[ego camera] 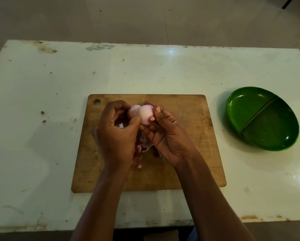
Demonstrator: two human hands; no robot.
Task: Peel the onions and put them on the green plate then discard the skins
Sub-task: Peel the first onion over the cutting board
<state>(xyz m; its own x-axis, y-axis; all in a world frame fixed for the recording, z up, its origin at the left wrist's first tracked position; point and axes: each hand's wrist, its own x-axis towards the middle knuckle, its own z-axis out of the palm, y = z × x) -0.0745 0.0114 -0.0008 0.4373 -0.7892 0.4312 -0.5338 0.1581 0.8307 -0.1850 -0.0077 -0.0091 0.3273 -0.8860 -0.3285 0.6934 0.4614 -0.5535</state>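
Onion (144, 114), pale pink and mostly bare of skin, held between both my hands above the middle of a wooden cutting board (189, 153).

Head view, looking down. The board lies on a glossy white table (41, 101) whose top is scuffed, specked with small crumbs and worn brown along its edges. Ceiling light reflects off it at the far edge and at the right. Beyond the table is a plain grey-beige floor (145, 18).

My left hand (118, 136) comes in from below with its back to the camera. Its fingers and thumb are curled and grip the onion's left side. My right hand (166, 136) faces palm up. Its fingers curl under the onion and its thumb presses on the right side, next to the yellowish root end. Both forearms are bare and cross the near edge of the board.

Loose purple and white skins (140, 148) lie on the board just under my hands, which partly hide them. The board has a round hole (97, 101) in its far left corner. The green plate (246, 105), oval and split by a ridge into two compartments, sits on the table to the right, well apart from the board. A dark object (288, 2) shows at the top right corner; I cannot tell what it is. A bit of blue fabric (192, 235) shows at the bottom edge between my arms.
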